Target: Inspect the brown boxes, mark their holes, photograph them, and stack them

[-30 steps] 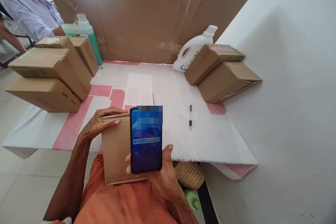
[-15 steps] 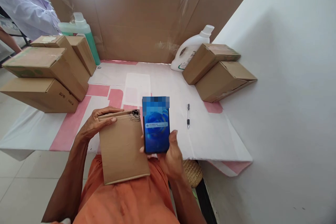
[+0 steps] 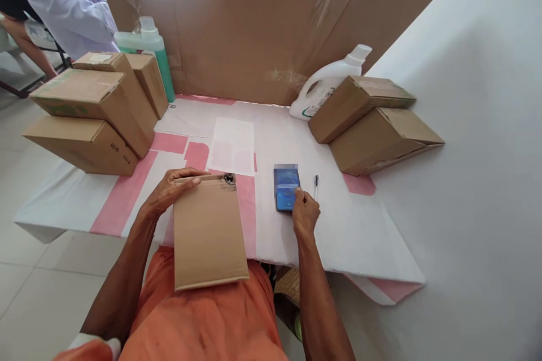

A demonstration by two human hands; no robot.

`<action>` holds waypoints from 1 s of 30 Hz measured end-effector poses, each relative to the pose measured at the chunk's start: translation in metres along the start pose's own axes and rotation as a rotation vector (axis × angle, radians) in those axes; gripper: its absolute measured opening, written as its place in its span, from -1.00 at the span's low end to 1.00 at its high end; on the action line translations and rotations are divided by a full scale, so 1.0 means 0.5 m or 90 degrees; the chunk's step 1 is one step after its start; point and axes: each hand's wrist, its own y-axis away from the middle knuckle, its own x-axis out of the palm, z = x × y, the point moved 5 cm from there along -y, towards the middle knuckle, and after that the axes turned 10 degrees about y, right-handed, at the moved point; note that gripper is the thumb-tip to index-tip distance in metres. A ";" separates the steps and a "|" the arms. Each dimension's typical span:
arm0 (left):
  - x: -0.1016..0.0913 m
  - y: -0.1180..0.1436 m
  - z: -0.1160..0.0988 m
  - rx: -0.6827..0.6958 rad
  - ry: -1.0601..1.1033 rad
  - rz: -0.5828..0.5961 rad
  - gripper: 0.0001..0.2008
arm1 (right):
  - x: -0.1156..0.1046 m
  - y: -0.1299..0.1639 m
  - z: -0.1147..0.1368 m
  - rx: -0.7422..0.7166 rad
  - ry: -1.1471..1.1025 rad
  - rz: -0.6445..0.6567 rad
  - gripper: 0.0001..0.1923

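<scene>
White paper with pink patches covers the table (image 3: 359,231), which is walled at its far edge by a cardboard screen (image 3: 254,39). Stacked cartons (image 3: 91,113) sit at the far left corner, two more boxes (image 3: 372,124) at the far right. The flat brown box (image 3: 209,234) leans over the near edge onto the lap, unopened, the left hand (image 3: 171,194) gripping its top edge. The right hand (image 3: 305,213) rests fingertips on the phone (image 3: 287,187), which lies flat beside a pen (image 3: 315,186).

white-covered table (image 3: 347,231) bears phone (image 3: 287,187), pen (image 3: 315,184), boxes (image 3: 84,144), bottles (image 3: 324,87).
</scene>
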 end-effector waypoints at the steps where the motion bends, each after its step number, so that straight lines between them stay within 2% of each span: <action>1: -0.003 -0.006 0.007 0.003 0.007 -0.009 -0.35 | -0.004 -0.001 -0.001 -0.015 0.025 -0.016 -0.50; 3: -0.011 -0.018 0.023 0.034 0.017 -0.043 -0.31 | -0.010 0.000 -0.004 -0.043 0.061 -0.040 -0.51; 7: -0.036 -0.021 0.060 0.152 0.052 -0.153 -0.27 | -0.022 0.009 -0.006 -0.093 0.091 -0.077 -0.34; 9: -0.050 -0.003 0.088 0.190 0.036 -0.229 -0.27 | -0.032 0.031 -0.002 -0.135 0.092 -0.102 -0.28; 11: -0.059 0.034 0.119 0.211 0.008 -0.312 -0.21 | -0.033 0.074 0.007 -0.203 0.051 -0.068 -0.29; 12: -0.059 0.059 0.135 0.217 0.001 -0.344 -0.16 | -0.026 0.104 0.013 -0.240 0.006 -0.005 -0.29; 14: -0.043 0.113 0.164 0.211 0.004 -0.345 -0.05 | 0.005 0.184 0.025 -0.298 -0.107 0.204 -0.26; 16: -0.007 0.163 0.182 0.169 0.027 -0.270 -0.06 | 0.037 0.274 0.041 -0.321 -0.198 0.413 -0.21; 17: 0.013 0.186 0.185 0.138 0.050 -0.225 -0.11 | 0.047 0.311 0.050 -0.326 -0.227 0.478 -0.21; 19: 0.041 0.225 0.173 0.076 0.108 -0.189 -0.18 | 0.054 0.357 0.075 -0.323 -0.256 0.528 -0.21; 22: 0.045 0.269 0.119 0.004 0.151 -0.174 -0.20 | 0.034 0.357 0.134 -0.316 -0.263 0.529 -0.21; 26: 0.004 0.312 0.055 -0.050 0.238 -0.141 -0.22 | -0.003 0.322 0.252 -0.440 -0.283 0.516 -0.07; 28: -0.023 0.323 0.050 -0.033 0.259 -0.181 -0.22 | 0.002 0.316 0.300 -0.494 -0.287 0.502 -0.06; 30: -0.042 0.320 0.061 0.018 0.258 -0.239 -0.19 | 0.031 0.313 0.331 -0.498 -0.289 0.501 -0.10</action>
